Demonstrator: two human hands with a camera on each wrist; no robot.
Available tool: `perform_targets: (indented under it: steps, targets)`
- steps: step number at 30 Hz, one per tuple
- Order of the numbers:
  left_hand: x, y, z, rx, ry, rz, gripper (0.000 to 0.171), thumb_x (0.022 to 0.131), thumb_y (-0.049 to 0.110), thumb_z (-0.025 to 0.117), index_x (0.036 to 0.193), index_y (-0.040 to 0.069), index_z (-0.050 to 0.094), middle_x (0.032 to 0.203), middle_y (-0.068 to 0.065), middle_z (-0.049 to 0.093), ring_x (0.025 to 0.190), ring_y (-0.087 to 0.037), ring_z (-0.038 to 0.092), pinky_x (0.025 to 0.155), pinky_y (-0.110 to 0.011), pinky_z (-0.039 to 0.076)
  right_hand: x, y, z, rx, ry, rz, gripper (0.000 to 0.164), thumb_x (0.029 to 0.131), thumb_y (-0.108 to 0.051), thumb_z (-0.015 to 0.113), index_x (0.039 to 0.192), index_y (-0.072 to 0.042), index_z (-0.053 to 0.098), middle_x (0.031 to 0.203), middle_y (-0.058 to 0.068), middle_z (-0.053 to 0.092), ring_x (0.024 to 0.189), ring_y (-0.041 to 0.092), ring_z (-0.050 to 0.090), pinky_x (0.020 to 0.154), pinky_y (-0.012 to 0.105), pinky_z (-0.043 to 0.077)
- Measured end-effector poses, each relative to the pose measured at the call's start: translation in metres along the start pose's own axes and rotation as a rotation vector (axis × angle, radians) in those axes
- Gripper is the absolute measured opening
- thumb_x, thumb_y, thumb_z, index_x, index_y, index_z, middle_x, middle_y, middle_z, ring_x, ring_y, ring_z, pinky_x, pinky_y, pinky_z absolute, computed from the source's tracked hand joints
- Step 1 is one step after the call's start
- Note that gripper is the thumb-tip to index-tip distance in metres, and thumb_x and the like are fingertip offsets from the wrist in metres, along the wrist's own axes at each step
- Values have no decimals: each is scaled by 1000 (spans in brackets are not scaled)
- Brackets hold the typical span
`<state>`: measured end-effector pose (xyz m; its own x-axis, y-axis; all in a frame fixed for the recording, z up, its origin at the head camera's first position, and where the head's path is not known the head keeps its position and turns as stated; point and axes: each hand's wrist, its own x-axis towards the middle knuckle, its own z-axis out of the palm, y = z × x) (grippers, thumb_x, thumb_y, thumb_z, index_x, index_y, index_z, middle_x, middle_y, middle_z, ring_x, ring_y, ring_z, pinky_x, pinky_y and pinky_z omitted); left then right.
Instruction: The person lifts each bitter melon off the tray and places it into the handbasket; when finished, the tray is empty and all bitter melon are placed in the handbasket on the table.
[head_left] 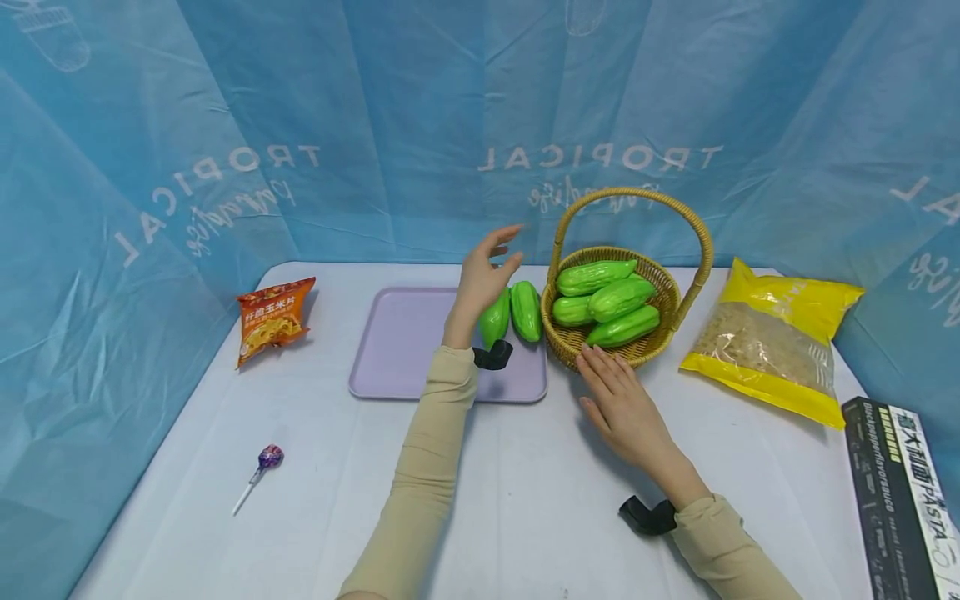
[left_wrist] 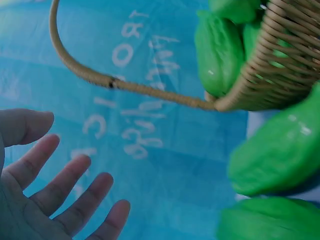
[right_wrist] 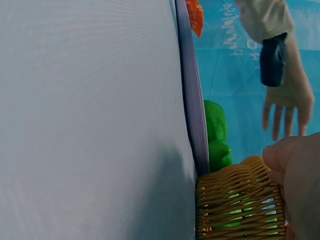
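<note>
My left hand is raised over the purple tray, fingers spread and loosely bent, holding nothing. Partly behind it, two green, ridged, gourd-like vegetables lie at the tray's right end. Several more of these gourds are piled in a wicker basket with a tall hooped handle, just right of the tray. At the basket's front rim is my right hand, its fingers extended and touching the edge. In the right wrist view the thumb lies by the woven wall.
A yellow bag of dry food lies right of the basket, near a black pasta box. On the left are an orange snack packet and a lollipop. A blue printed curtain hangs behind the white table.
</note>
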<state>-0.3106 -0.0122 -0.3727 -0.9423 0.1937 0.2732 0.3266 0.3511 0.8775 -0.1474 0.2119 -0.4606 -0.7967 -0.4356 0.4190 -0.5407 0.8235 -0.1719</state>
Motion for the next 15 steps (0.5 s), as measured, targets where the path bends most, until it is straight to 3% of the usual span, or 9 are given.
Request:
perform_targets:
  steps: [6, 11, 15]
  targets:
    - [-12, -22, -2, -5, 63, -86, 46, 98, 22, 58, 142, 21, 48, 144, -8, 50, 130, -31, 50, 103, -46, 46, 0, 0, 0, 6, -8, 3, 60, 93, -15, 61, 146, 1, 39, 153, 18, 37, 141, 37, 34, 122, 44, 16]
    - [-19, -37, -1, -15, 81, -157, 47, 97, 22, 58, 143, 18, 48, 144, -10, 49, 130, -34, 49, 102, -45, 48, 0, -1, -1, 12, -10, 3, 60, 93, -15, 61, 146, 1, 39, 154, 18, 36, 141, 37, 33, 123, 40, 11]
    - [-24, -49, 2, -8, 90, -221, 46, 97, 21, 58, 142, 16, 50, 143, -10, 50, 129, -34, 50, 101, -45, 48, 0, -2, -2, 9, -9, 3, 60, 93, -15, 61, 146, 1, 39, 153, 18, 37, 141, 37, 34, 122, 43, 14]
